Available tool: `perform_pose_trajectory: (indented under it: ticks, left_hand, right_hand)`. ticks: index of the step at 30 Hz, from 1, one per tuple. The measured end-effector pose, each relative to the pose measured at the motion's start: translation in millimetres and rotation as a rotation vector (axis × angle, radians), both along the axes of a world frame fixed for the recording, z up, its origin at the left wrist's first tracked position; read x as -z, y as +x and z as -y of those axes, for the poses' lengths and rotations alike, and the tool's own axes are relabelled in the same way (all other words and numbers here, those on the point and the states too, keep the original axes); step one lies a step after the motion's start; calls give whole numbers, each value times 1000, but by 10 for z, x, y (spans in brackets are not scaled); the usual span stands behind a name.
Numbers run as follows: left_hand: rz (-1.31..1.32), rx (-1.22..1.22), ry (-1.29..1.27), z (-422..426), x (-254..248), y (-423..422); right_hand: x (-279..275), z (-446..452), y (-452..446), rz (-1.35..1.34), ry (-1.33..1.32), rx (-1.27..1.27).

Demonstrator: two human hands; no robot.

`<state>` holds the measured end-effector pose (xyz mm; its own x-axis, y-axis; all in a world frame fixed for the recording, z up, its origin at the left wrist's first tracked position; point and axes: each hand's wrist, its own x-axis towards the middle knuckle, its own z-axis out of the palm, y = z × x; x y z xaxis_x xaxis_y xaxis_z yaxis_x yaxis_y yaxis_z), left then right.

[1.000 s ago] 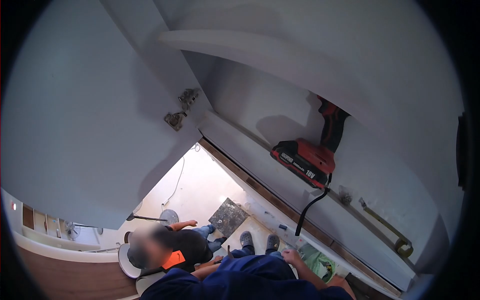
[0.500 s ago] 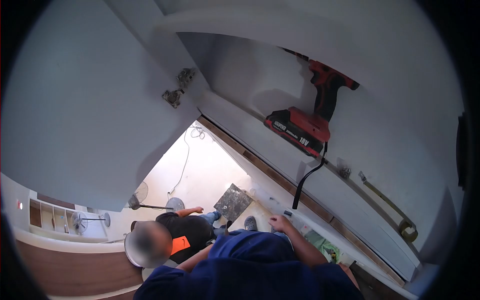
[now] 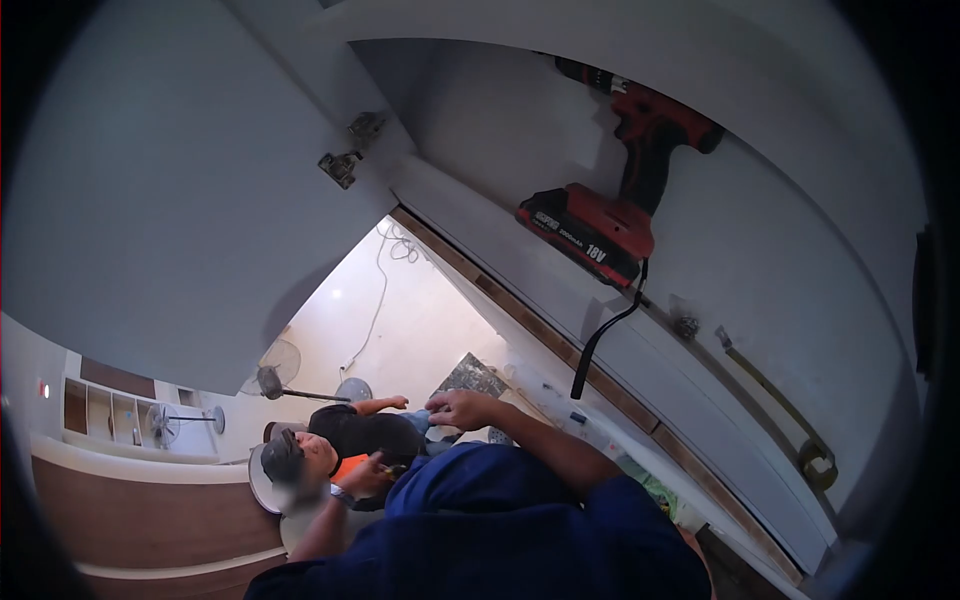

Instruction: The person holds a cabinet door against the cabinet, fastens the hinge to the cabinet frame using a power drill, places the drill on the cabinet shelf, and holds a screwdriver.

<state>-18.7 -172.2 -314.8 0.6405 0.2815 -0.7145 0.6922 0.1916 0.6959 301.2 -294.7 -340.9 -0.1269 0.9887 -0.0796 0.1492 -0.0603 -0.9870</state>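
Note:
Low in the view, my left hand [image 3: 368, 477] has its fingers closed round something small and dark that I cannot make out. My right hand [image 3: 462, 410] is in front of my body, its fingers curled together; whatever they hold, if anything, is hidden. A red and black cordless drill [image 3: 640, 165] lies on its side in the pale cabinet, its black strap [image 3: 600, 345] hanging over the edge. To its right are a small bag of hardware [image 3: 685, 322] and a tape measure [image 3: 818, 465] with its blade out.
A large pale door [image 3: 150, 190] with metal hinges [image 3: 340, 168] fills the left. Below, a co-worker in a black top [image 3: 375, 432] is close to my left hand. Standing fans [image 3: 270, 382], a cable [image 3: 380, 300], a dark-stained board [image 3: 472, 375] and shelving [image 3: 110, 415] are farther down.
My right hand has moved left and up across my body. My left hand has risen into view. The cabinet and drill sit higher in view, and the co-worker's head has turned upward.

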Motion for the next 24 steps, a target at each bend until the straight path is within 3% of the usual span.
perform_pose_trajectory:
  ticks: [3, 7, 10, 11, 15, 16, 17, 19, 21, 23, 24]
  left_hand:
    - [-246, 24, 433, -235, -448, 68]
    - [206, -301, -56, -230, -923, 500]
    - [334, -230, -100, 83, -1342, 1025]
    - [376, -194, -197, -16, -1254, 975]
    - [251, -159, -3, -28, -1416, 1060]
    - [271, -161, -28, 72, -1625, 1127]
    - [301, 29, 181, 89, -1776, 1144]
    - [260, 12, 113, 166, -2080, 1233]
    - [333, 87, 258, 276, -2325, 1322]
    - [384, 245, 478, 182, -2313, 1301]
    - [386, 147, 506, 197, -2314, 1329]
  right_hand:
    - [-170, -122, -15, -70, 18, -21]
    - [-645, -170, -39, -38, 118, -30]
    - [-739, -213, -88, -145, 165, -189]
    - [-789, -174, -85, -166, 171, -159]
    - [-986, -43, -27, 34, 321, -53]
    - [-1177, 42, 9, -52, 212, -66]
    - [-1245, 80, 15, -140, 180, -72]
    - [-1310, 130, 35, -257, 145, -54]
    - [-1437, 166, 123, -296, 136, -7]
    - [-1490, 179, 188, -363, 128, 52]
    - [-1510, 191, 205, -399, 122, 82]
